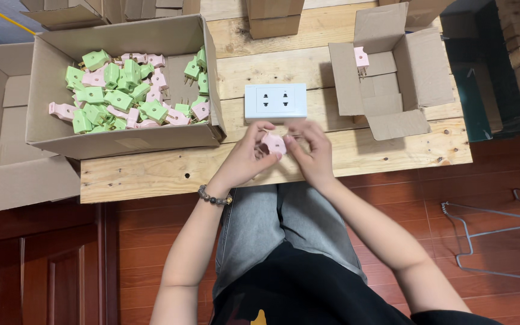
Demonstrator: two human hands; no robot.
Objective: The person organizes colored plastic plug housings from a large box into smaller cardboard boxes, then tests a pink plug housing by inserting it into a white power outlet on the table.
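A small pink plug (273, 143) is pinched between my left hand (246, 157) and my right hand (313, 151), held just above the front part of the wooden table (151, 171). Both hands close their fingers on it from either side. Just beyond my fingers lies a white socket plate (275, 101) with two outlets, flat on the table. A bead bracelet sits on my left wrist.
A large cardboard box (121, 139) at the left holds several green and pink plugs (129, 90). A smaller open box (392, 78) at the right holds one pink plug (361, 59). More cardboard boxes stand at the back and far left. A wire rack (495, 229) lies on the tiled floor.
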